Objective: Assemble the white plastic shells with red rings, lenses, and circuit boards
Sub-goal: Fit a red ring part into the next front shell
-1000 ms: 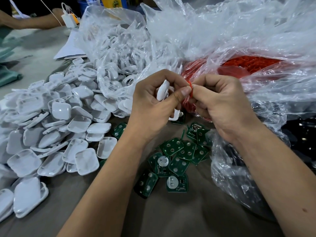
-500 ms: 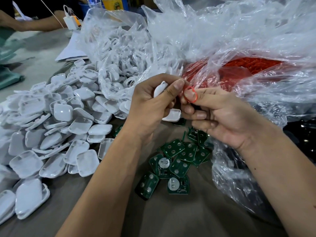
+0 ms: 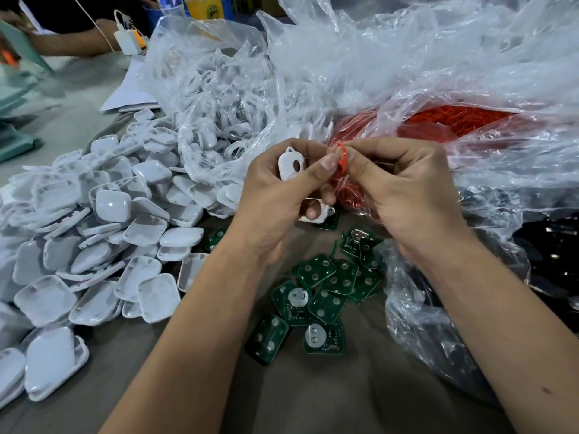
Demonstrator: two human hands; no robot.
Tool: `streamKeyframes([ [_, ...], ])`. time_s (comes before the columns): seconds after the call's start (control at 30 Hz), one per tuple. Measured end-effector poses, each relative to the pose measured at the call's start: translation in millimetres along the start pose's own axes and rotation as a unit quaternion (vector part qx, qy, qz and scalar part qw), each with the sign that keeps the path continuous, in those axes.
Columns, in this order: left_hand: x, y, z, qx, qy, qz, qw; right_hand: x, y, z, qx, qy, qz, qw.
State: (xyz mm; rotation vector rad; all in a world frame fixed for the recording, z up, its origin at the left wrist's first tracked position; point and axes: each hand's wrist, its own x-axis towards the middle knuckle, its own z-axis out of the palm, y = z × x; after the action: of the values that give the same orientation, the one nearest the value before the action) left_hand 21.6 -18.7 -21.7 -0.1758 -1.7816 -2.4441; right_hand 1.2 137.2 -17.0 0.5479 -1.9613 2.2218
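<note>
My left hand (image 3: pixel 275 195) holds a small white plastic shell (image 3: pixel 291 166) with a round hole and a loop on top. Its thumb also touches a red ring (image 3: pixel 342 158). My right hand (image 3: pixel 404 189) pinches that red ring between thumb and fingers, right beside the shell. Another white shell (image 3: pixel 315 213) lies under my left fingers. Several green circuit boards (image 3: pixel 316 292) lie scattered on the table below both hands.
A big heap of white shell halves (image 3: pixel 103 233) covers the left. Clear bags behind hold more white parts (image 3: pixel 219 120) and red rings (image 3: pixel 454 120). A bag of dark parts (image 3: pixel 551 245) sits at right. Another person's arm (image 3: pixel 69 42) rests at far left.
My right hand turned over and curled its fingers, now pinching the ring it showed on a fingertip. The hands came together and the shell's holed face turned toward me.
</note>
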Motion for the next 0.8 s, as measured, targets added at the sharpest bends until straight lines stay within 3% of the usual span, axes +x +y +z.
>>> streamKeyframes([
  [0.1,0,1,2,-0.018,0.014,0.012,1.0,-1,-1,2,0.031,-0.026,0.001,0.999],
  [0.27,1,4,0,-0.03,0.041,0.008,0.999,2,4,-4,0.097,-0.065,0.11,0.987],
  [0.63,0,7,-5,-0.148,-0.026,-0.064,0.987,3,0,-10,0.184,-0.16,0.141,0.96],
  [0.8,0,8,-5,-0.127,-0.013,-0.05,0.991,3,-1,-12,0.182,-0.16,0.154,0.958],
])
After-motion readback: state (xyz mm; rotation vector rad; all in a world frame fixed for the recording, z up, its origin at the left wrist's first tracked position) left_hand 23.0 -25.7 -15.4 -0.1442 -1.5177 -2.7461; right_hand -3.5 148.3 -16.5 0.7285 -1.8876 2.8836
